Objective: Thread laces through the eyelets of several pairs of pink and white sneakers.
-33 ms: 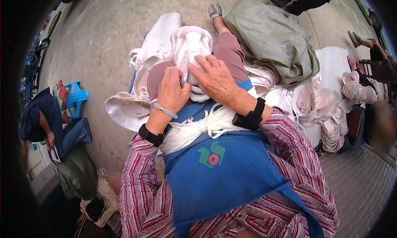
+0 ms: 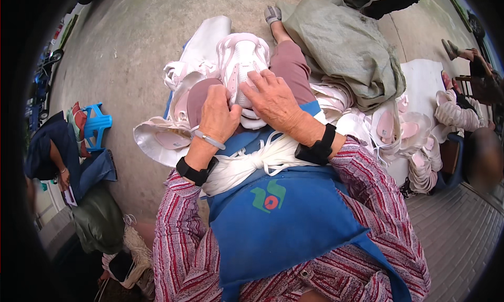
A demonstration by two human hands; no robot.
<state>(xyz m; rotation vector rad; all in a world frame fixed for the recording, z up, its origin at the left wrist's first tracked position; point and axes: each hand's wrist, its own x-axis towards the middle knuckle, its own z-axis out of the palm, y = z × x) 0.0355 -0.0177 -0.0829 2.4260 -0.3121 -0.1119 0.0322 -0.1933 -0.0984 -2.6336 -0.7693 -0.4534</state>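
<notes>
A pale pink and white shoe upper (image 2: 244, 53) lies across my lap, toe end away from me. At its left edge, my left hand (image 2: 218, 113) is closed, the fingers curled in and the thumb pressed toward them. My right hand (image 2: 275, 102) grips the right side, its fingers bent over the upper and its thumb out of sight. Whatever lies between the fingertips is too small to make out. A thick bundle of white shoelaces (image 2: 257, 163) is tied at my waist over the blue apron (image 2: 283, 223).
More shoe uppers (image 2: 168, 136) lie by my left knee. At my right, stacked uppers (image 2: 388, 126) sit beside a grey-green sack (image 2: 341, 45). A blue plastic stool (image 2: 96, 126) and a seated person (image 2: 58, 150) are at the left. Other people sit at the far right.
</notes>
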